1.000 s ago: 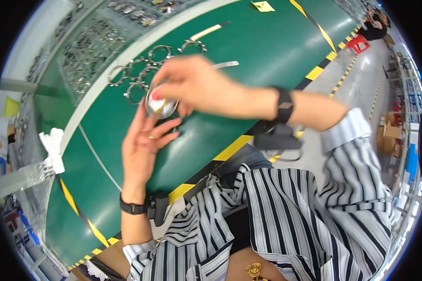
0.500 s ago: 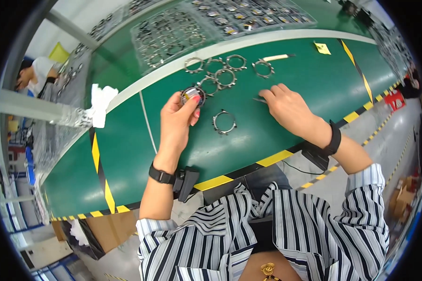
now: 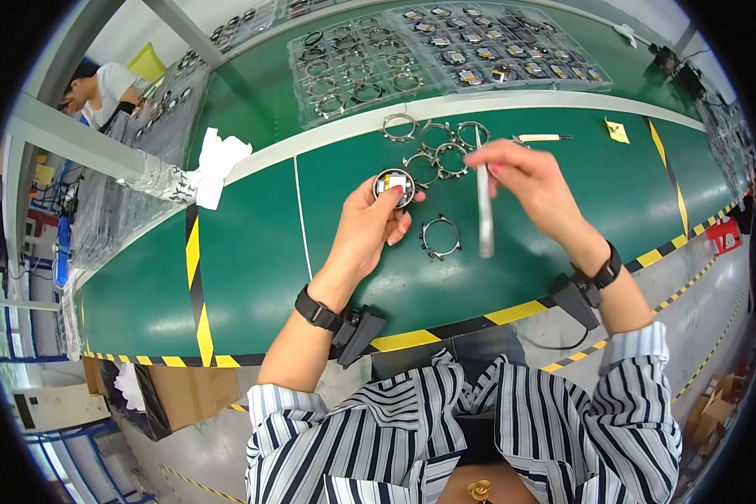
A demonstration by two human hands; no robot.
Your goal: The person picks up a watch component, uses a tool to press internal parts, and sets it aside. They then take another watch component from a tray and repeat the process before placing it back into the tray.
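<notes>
My left hand [image 3: 363, 227] is closed around a round watch module [image 3: 391, 181], its thumb across the face. A silver rim surrounds the module, with a pale, yellow-edged part inside. To its right, my right hand [image 3: 536, 181] pinches silver tweezers [image 3: 485, 210] in its fingers, raised above the green table. The lower end of the tweezers is blurred. A single metal watch case ring [image 3: 424, 238] lies between my hands, nearer to me. Beyond it several similar rings [image 3: 450, 174] lie grouped, some touching; one at the right is partly hidden by my right hand.
A pale-handled tool [image 3: 539, 137] and a yellow note [image 3: 616, 131] lie on the right. Behind a white ledge [image 3: 344, 130] stand clear trays of rings [image 3: 363, 90] and modules [image 3: 470, 77]. White paper [image 3: 218, 168] wraps a post. Another person [image 3: 113, 88] works far left.
The whole view has shifted. My right hand has moved left toward the rings, and the tweezers have swung to a near-vertical line. My left hand keeps the module, now tilted with its face more visible.
</notes>
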